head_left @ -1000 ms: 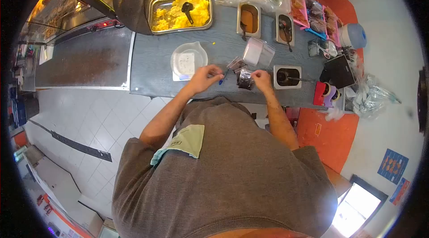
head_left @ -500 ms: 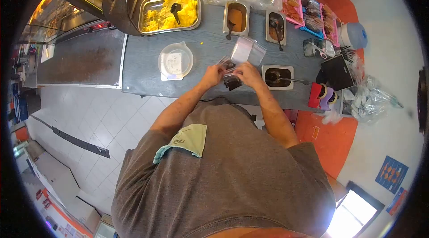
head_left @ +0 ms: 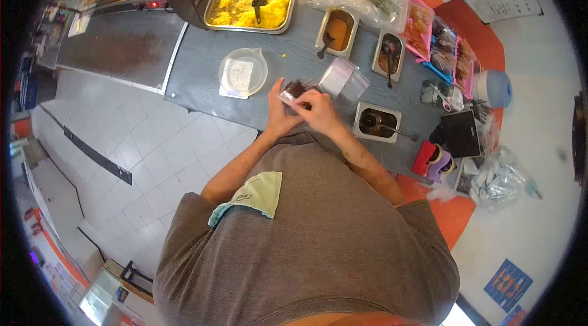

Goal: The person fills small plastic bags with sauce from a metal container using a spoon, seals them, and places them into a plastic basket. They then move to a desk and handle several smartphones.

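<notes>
Between my two hands is a small clear plastic bag [head_left: 294, 89] with something dark inside. My left hand [head_left: 280, 110] is closed around its left and lower side. From the right, my right hand [head_left: 318, 112] pinches the bag's edge with thumb and fingers. Just beyond my right hand lies a stack of clear zip bags [head_left: 344, 79] on the counter. A metal container of dark sauce [head_left: 378, 123] with a ladle stands to the right. To the left, a translucent round bowl [head_left: 244, 73] sits over a white square that looks like a scale.
Metal trays of yellow food [head_left: 251, 7] stand at the back left. Two more metal containers [head_left: 337, 33] with spoons are behind the zip bags. Pink and blue baskets [head_left: 442, 50], scissors [head_left: 446, 103], a black tablet-like object [head_left: 460, 134] and a tape dispenser [head_left: 432, 161] line the right side.
Both hands have drawn the small bag left and closer to my body, lifting it off the counter. My view has shifted and turned slightly.
</notes>
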Tool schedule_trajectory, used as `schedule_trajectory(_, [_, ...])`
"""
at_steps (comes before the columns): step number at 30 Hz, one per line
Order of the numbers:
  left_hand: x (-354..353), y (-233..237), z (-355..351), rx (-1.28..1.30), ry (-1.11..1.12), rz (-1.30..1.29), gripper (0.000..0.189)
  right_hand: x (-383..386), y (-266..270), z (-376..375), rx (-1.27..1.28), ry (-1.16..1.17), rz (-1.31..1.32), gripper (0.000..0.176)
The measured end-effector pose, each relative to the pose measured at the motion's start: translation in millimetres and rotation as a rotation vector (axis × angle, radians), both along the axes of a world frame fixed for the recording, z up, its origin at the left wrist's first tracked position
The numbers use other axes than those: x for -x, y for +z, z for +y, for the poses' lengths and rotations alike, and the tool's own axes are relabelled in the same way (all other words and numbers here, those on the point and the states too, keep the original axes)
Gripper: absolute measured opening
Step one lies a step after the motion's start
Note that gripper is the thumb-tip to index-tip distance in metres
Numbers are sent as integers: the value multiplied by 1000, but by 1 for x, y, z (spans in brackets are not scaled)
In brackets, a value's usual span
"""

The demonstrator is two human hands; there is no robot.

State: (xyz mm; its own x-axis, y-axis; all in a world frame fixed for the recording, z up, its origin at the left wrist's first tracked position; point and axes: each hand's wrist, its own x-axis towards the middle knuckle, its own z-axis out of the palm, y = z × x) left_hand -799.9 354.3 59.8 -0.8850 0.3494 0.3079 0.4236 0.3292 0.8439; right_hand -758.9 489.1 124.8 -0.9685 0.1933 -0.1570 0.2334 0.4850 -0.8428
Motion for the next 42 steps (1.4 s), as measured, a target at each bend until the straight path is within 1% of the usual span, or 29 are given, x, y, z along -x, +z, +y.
schedule_trajectory(1, [3, -4, -1, 0, 17, -1, 75, 5, 0, -6, 50, 102, 135, 20])
schedule_trajectory(2, [5, -11, -4, -138, -24, -232, 66, 8, 1, -9, 103, 205, 268, 21])
schedule_trajectory(3, [7, -21, -8, -280, -66, -461, 57, 13, 6, -8, 105, 223, 266, 21])
schedule_trajectory(4, [11, -24, -13, -226, -64, -416, 39, 23, 13, -2, 45, 262, 237, 22])
schedule_trajectory(5, [11, -27, -18, -232, -49, -412, 39, 33, 16, 4, -16, 300, 208, 23])
schedule_trajectory(6, [11, -14, -23, -322, -73, -604, 36, 39, 9, 13, -72, 233, 89, 27])
schedule_trajectory(7, [11, -3, -28, -413, -100, -795, 32, 45, -5, 23, -73, 246, 90, 27])
schedule_trajectory(9, [9, 6, -36, -457, -106, -800, 31, 52, -45, 42, -656, 367, 152, 28])
schedule_trajectory(11, [10, 8, -41, -502, -117, -801, 31, 49, -84, 51, -713, 385, 122, 26])
schedule_trajectory(13, [10, 7, -48, -354, -163, -693, 34, 52, -85, 50, -766, 408, 92, 25])
schedule_trajectory(15, [11, 4, -51, -326, -183, -685, 35, 48, -82, 50, -856, 497, -76, 17])
schedule_trajectory(16, [11, 2, -50, -298, -209, -678, 36, 45, -78, 49, -859, 497, -80, 17])
schedule_trajectory(18, [13, -4, -47, -234, -254, -704, 40, 35, -72, 47, -903, 497, -112, 8])
schedule_trajectory(19, [15, -7, -46, -166, -296, -725, 43, 28, -69, 47, -907, 491, -117, 8])
schedule_trajectory(20, [14, -9, -42, -168, -305, -726, 43, 19, -65, 49, -855, 414, -117, 10])
schedule_trajectory(22, [13, -12, -27, -132, -337, -744, 53, 2, -53, 45, -805, 320, -121, 15])
schedule_trajectory(23, [13, -14, -18, -130, -357, -743, 53, -7, -44, 42, -627, 195, -124, 16])
schedule_trajectory(24, [12, -18, -8, -170, -362, -601, 57, -14, -35, 41, -450, 68, -125, 19])
schedule_trajectory(25, [9, -25, 1, -214, -368, -463, 62, -20, -31, 38, -456, 44, -134, 19])
schedule_trajectory(27, [14, -34, 17, -263, -457, -526, 66, -28, -25, 31, -197, -166, -65, 23])
schedule_trajectory(28, [17, -32, 24, -215, -511, -327, 66, -31, -24, 29, -207, -191, -69, 23])
schedule_trajectory(29, [19, -30, 30, -171, -558, -125, 65, -33, -24, 27, -118, -253, -66, 23])
schedule_trajectory(30, [19, -10, 35, -227, -593, -246, 60, -36, -23, 26, -27, -314, -61, 23])
schedule_trajectory(34, [15, 1, 48, -244, -629, -227, 54, -44, -11, 26, -65, -362, 12, 22])
schedule_trajectory(36, [14, 2, 59, -256, -568, -275, 45, -47, 6, 26, -297, -354, 53, 23])
schedule_trajectory(37, [15, 7, 64, -261, -604, -264, 45, -46, 19, 24, -309, -389, 63, 23])
schedule_trajectory(39, [13, 18, 70, -321, -637, -266, 37, -47, 48, 16, -440, -329, -41, 24])
schedule_trajectory(40, [9, 25, 74, -350, -598, -295, 32, -47, 62, 11, -540, -330, -9, 23])
schedule_trajectory(42, [4, 38, 81, -279, -593, -311, 38, -49, 67, 15, -570, -359, -16, 22])
